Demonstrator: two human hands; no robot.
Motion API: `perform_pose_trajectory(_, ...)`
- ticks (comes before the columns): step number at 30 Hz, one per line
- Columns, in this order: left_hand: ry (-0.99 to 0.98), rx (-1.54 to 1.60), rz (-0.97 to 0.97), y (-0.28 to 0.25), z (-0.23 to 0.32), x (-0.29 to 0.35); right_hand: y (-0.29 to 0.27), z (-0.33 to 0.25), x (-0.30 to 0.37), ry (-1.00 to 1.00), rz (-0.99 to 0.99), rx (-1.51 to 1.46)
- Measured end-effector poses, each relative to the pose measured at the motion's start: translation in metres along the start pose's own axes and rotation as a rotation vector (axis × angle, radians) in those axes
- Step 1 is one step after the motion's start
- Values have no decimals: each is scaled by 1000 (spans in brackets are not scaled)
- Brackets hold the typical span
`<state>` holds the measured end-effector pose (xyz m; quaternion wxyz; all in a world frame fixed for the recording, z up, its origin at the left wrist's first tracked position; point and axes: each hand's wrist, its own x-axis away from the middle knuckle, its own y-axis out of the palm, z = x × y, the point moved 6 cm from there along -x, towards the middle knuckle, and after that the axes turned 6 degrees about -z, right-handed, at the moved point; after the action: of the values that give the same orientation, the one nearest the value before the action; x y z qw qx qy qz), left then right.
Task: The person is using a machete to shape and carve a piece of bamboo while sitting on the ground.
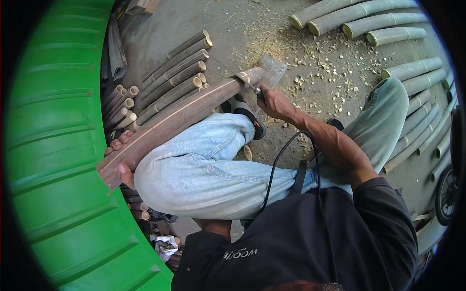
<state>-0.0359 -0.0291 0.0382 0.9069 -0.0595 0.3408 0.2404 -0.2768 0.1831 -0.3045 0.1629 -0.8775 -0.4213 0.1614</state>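
Note:
A thick, dark brown bamboo pole (194,110) with a pale line along it slants across my raised leg. My left hand (122,157) is closed round its near left end, thumb on one side and fingers on the other. The far end lies by a grey block (273,70) on the floor. My right hand (275,103) grips the dark handle of a bladed hand tool (247,82). Its thin metal blade crosses the pole close to the far end. Whether it is a knife or a saw, I cannot tell.
Short bamboo lengths (182,72) lie in a row beyond the pole. Thicker green-grey bamboo poles (383,22) lie at the far right and right. Wood chips (323,63) litter the concrete floor. A green ribbed panel (58,145) borders the left; a black cable (281,155) hangs over my lap.

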Motion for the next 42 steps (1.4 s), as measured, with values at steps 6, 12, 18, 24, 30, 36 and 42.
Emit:
perform_pose_trajectory(6,7,74,180,-13,-11,10,-6,7,0,-16,36,75)
perform_pose_trajectory(12,-59,-29,215,-29,-1,14,-3,2,0,69,39,48)
perform_pose_trajectory(18,-72,-55,319,-25,-2,19,8,-7,-3,-53,40,-17)
perform_pose_trajectory(24,-145,-129,522,-13,-2,13,-11,15,3,58,42,49)
perform_pose_trajectory(30,-183,-183,1133,-47,-8,26,-13,36,7,217,34,76)
perform_pose_trajectory(36,-93,-40,669,-59,-29,6,-9,-12,4,111,-50,152)
perform_pose_trajectory(42,47,23,200,-36,-24,-5,-15,-26,-1,54,11,45)
